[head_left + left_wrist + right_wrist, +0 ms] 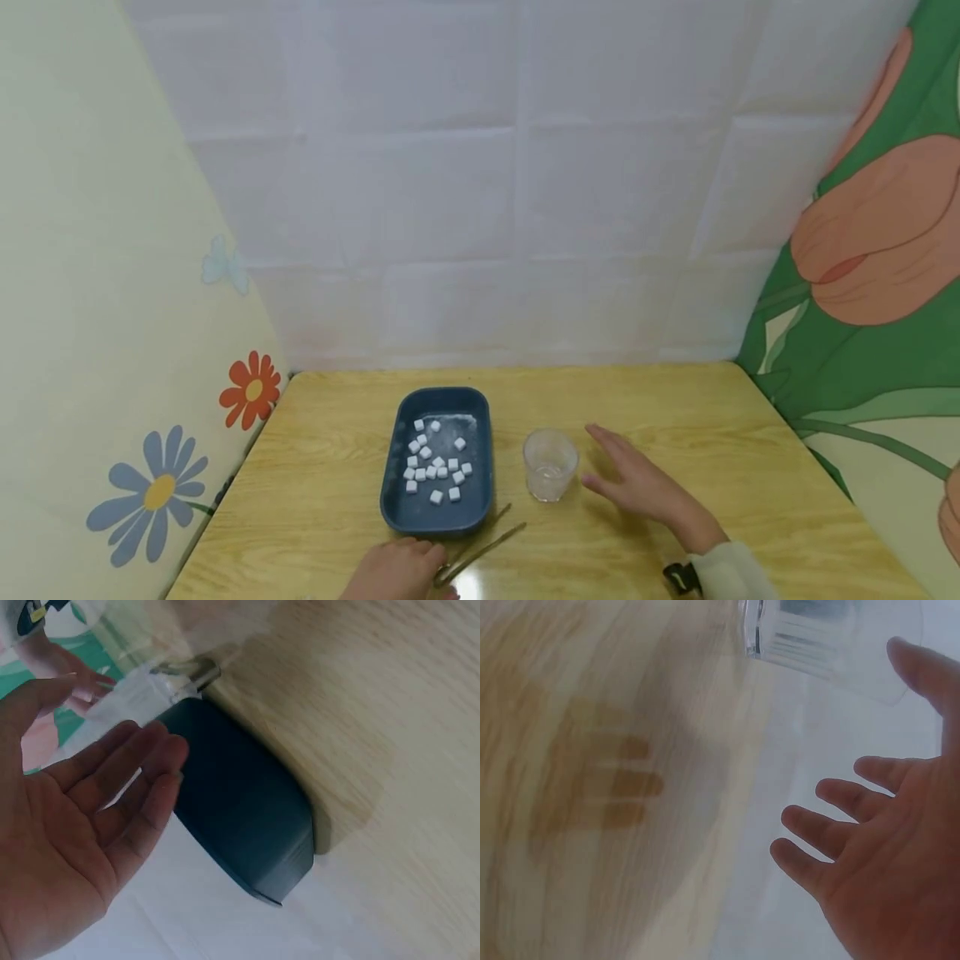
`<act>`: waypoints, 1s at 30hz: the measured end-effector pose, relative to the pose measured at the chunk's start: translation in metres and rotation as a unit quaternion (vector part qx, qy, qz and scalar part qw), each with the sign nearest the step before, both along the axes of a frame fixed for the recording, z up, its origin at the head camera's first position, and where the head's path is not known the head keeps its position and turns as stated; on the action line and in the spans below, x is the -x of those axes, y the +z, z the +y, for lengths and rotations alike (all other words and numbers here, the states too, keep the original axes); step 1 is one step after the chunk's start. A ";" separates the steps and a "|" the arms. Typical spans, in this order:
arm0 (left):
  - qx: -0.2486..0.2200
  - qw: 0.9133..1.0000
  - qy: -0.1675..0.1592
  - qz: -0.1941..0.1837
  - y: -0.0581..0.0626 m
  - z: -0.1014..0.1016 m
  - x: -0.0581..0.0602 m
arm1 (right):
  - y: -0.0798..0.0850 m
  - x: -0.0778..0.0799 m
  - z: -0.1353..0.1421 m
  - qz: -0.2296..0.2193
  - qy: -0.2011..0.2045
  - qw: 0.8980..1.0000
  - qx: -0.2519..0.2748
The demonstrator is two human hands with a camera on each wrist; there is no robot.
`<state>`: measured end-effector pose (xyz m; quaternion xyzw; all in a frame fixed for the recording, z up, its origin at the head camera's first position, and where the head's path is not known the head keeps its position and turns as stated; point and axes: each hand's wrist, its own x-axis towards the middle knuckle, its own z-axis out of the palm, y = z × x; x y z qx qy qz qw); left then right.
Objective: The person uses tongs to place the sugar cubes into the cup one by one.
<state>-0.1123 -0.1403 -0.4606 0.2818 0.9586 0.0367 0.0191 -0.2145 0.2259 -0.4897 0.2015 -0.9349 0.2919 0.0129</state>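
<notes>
A dark blue tray (437, 518) holds several small white cubes (437, 497). Metal tongs (487, 547) lie by its near right corner, their bent end beside my left hand (397, 571). In the left wrist view that hand (97, 795) has relaxed, slightly bent fingers and nothing in its palm; the tray's outer wall (240, 795) and the tongs (199, 673) are beyond it. A clear glass (551, 467) stands upright right of the tray. My right hand (637, 479) is spread just right of the glass, its thumb near the glass wall (825, 645) in the right wrist view.
The wood-grain table (675, 417) is bordered by a white sheet (517, 208) at the back. A flower-patterned panel (112, 292) rises on the left and a tulip-patterned one (885, 292) on the right. A dark band (681, 577) circles my right wrist.
</notes>
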 end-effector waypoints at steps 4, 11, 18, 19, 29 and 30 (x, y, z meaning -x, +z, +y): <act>0.004 1.000 0.011 0.002 -0.009 0.006 -0.001 | -0.001 0.000 -0.004 -0.008 0.007 1.000 0.010; 0.017 0.998 0.001 0.063 -0.026 0.013 0.000 | -0.001 -0.001 -0.012 -0.028 0.013 0.999 0.012; 0.012 0.995 0.001 0.101 -0.036 0.019 0.000 | -0.002 0.000 -0.019 -0.001 0.023 1.000 0.010; 0.012 0.994 0.003 0.107 -0.037 0.020 0.001 | -0.003 0.000 -0.021 0.000 0.025 1.000 0.012; 0.026 0.993 0.020 0.113 -0.044 0.029 0.003 | -0.005 0.003 -0.029 -0.019 0.044 0.998 0.038; 0.032 0.993 0.016 0.113 -0.044 0.030 0.003 | -0.005 0.004 -0.029 -0.022 0.046 0.998 0.040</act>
